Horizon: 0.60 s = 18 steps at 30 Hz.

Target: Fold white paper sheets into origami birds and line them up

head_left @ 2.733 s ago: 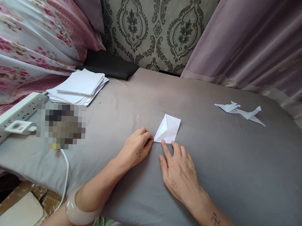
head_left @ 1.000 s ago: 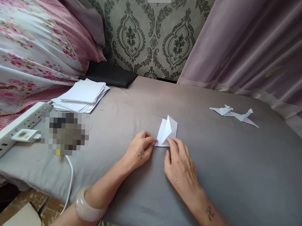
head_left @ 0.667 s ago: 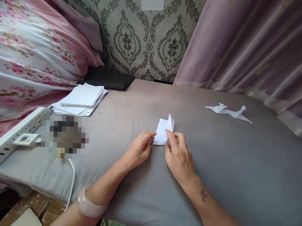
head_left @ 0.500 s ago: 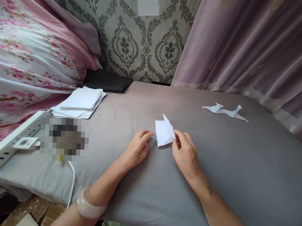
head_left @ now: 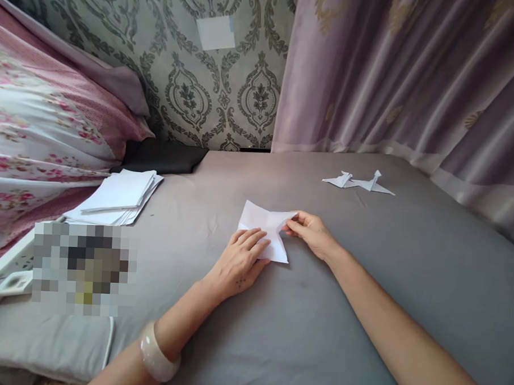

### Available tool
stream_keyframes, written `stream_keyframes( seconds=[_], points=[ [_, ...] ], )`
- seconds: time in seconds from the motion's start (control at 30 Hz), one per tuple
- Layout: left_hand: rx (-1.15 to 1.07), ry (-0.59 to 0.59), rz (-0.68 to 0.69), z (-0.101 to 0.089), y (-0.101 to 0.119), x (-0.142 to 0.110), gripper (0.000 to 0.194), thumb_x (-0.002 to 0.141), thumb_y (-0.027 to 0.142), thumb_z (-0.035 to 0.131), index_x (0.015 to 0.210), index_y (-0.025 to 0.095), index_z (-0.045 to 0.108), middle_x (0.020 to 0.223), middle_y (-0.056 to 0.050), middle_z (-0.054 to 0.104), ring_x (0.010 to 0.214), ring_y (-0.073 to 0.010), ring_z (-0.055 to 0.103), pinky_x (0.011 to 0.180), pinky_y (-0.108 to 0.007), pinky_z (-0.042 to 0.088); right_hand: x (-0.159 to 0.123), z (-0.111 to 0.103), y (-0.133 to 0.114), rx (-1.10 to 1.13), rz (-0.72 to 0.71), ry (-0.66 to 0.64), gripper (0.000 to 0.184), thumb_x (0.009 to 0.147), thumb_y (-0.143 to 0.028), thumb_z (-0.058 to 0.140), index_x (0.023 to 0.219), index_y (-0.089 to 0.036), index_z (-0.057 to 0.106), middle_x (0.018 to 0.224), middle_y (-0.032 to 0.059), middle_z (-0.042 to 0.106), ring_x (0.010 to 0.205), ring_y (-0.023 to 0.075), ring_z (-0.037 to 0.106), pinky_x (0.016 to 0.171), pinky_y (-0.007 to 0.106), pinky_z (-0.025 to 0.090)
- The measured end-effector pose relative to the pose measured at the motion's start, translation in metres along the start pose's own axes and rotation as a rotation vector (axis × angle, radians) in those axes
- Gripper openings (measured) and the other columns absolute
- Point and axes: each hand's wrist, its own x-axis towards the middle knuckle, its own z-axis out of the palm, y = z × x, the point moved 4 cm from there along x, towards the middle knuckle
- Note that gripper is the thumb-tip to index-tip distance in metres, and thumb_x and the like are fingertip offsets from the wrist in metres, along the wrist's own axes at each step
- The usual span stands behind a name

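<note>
A creased white sheet of paper [head_left: 277,222], partly folded with pointed corners, lies on the grey cloth in front of me. My left hand [head_left: 241,260] rests on its near left part, fingers stretched out flat over the surface and covering some of it. At the right corner, my right hand [head_left: 310,232] pinches the paper between thumb and fingers. Two white folded paper birds [head_left: 341,180] sit farther back on the right, close together.
On the left lies a stack of white paper [head_left: 118,192], with a black flat item [head_left: 162,156] behind it. A white power strip [head_left: 20,250] with a plug stands near a blurred patch at left. Curtains and a patterned wall border the grey surface [head_left: 385,266].
The paper has opened wider and turned. My left hand has moved from beside it onto it, and my right hand now grips its right corner. The view has shifted right.
</note>
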Motion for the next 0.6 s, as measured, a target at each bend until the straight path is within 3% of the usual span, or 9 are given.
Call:
stream_keyframes(
  seconds=[0.13,0.33,0.5,0.6],
  points=[
    [0.027,-0.001,0.002,0.003,0.006,0.007,0.04,0.089,0.03,0.054,0.126,0.014,0.05,0.135,-0.016,0.054,0.128,-0.0303,0.046,0.106,-0.049,0.036,0.019,-0.002,0.001,0.064,0.036,-0.073,0.018,0.07,-0.027,0.071,0.082,-0.015,0.064,0.079,0.0024,0.067,0.067,0.0098,0.062,0.069,0.027,0.055],
    [0.229,0.006,0.125,0.013,0.011,0.017,0.035,0.09,0.004,0.038,0.119,0.012,0.056,0.129,-0.014,0.06,0.126,-0.0284,0.051,0.106,-0.047,0.036,0.03,0.001,0.0,0.009,0.026,-0.092,0.008,0.076,-0.017,0.063,0.084,-0.014,0.063,0.08,0.0046,0.068,0.069,0.0107,0.064,0.074,0.03,0.056],
    [0.281,-0.062,0.138,0.019,0.013,0.022,0.026,0.093,0.008,0.042,0.112,0.01,0.059,0.117,-0.014,0.066,0.108,-0.0257,0.062,0.096,-0.04,0.045,0.005,-0.005,-0.007,-0.193,-0.064,0.037,0.025,0.082,-0.015,0.052,0.106,-0.016,0.062,0.107,0.0091,0.064,0.077,0.0116,0.065,0.076,0.032,0.054],
    [0.282,-0.146,0.107,0.017,0.019,0.026,0.02,0.091,0.01,0.047,0.106,0.009,0.06,0.106,-0.013,0.067,0.096,-0.025,0.063,0.088,-0.038,0.048,-0.026,-0.008,-0.012,-0.352,-0.15,0.055,0.02,0.083,-0.015,0.052,0.097,-0.018,0.066,0.098,0.0051,0.065,0.078,0.0122,0.061,0.081,0.032,0.049]
  ],
)
